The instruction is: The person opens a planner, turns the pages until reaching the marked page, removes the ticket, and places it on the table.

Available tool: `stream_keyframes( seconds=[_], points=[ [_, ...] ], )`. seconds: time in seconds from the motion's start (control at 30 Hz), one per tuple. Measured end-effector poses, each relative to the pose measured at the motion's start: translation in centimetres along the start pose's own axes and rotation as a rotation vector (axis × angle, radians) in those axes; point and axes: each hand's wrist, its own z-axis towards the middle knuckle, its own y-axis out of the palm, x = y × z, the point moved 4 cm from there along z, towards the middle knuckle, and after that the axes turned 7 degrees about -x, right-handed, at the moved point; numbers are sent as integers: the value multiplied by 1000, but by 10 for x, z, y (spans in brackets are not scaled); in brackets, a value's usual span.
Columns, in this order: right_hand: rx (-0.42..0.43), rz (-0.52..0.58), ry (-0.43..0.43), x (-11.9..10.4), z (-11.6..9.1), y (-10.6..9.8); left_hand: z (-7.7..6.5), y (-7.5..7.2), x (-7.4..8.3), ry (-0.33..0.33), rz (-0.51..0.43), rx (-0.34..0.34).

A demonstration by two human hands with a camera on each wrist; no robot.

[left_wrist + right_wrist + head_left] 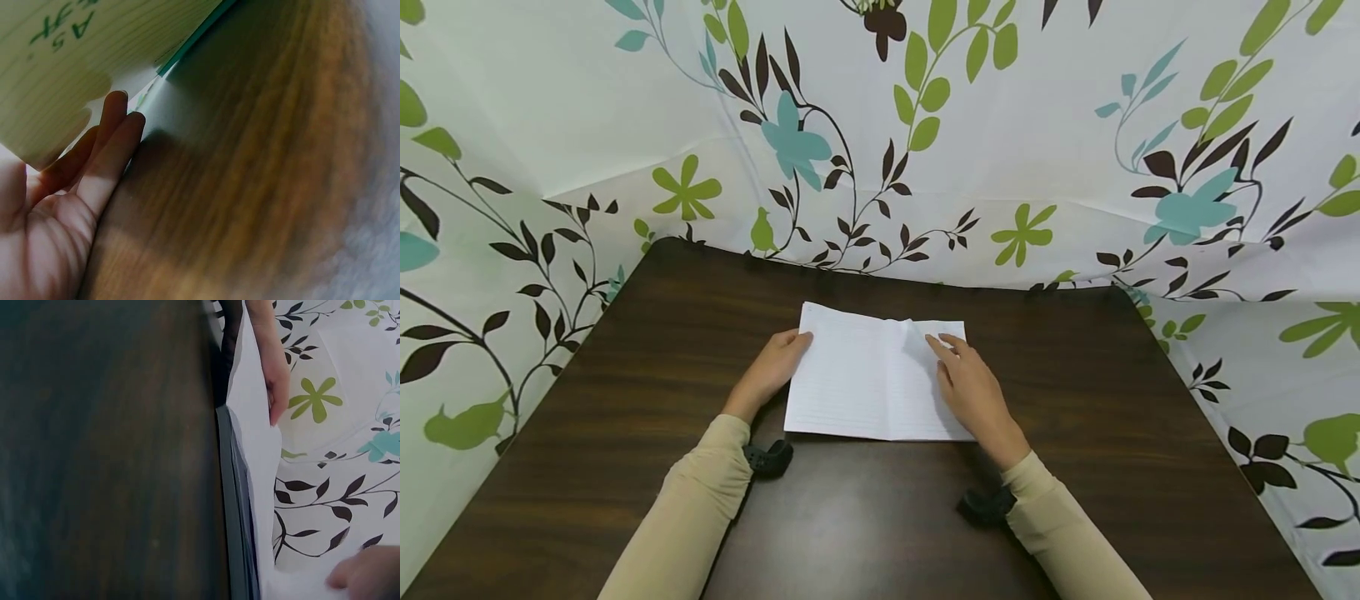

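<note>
An exercise book with lined white pages (pixel 838 375) lies open on the dark wooden table. My left hand (pixel 777 364) holds its left edge, thumb on the page and fingers underneath. In the left wrist view, the underside of the book (pixel 119 47) shows green writing above the left hand (pixel 69 194). Over the right page, my right hand (pixel 973 392) has its fingers extended near the upper part; whether they touch the paper is hard to tell. Near the fold, the paper's top edge rises slightly. Only part of the right hand (pixel 372 575) shows in the right wrist view.
The brown wood-grain table (pixel 1075 400) extends around the book on all sides. A white cloth with leaf and flower prints (pixel 850 175) hangs behind the table and along its sides. Dark straps with devices (pixel 767 458) sit at both wrists.
</note>
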Motion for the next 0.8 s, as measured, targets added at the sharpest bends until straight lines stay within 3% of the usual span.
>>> stream_keyframes(
  seconds=[0.2,0.37,0.57,0.67,0.8],
  points=[
    [87,12,73,0,-1,-4,0,-1,-1,8,8,6],
    [86,2,130,5,-1,-5,1,-1,0,14,8,11],
    [113,70,207,16,1,-8,3,0,-1,9,8,3],
    [122,78,213,18,1,-9,2,-1,-1,6,16,0],
    [67,59,176,11,1,-10,0,-1,1,-2,17,4]
  ],
)
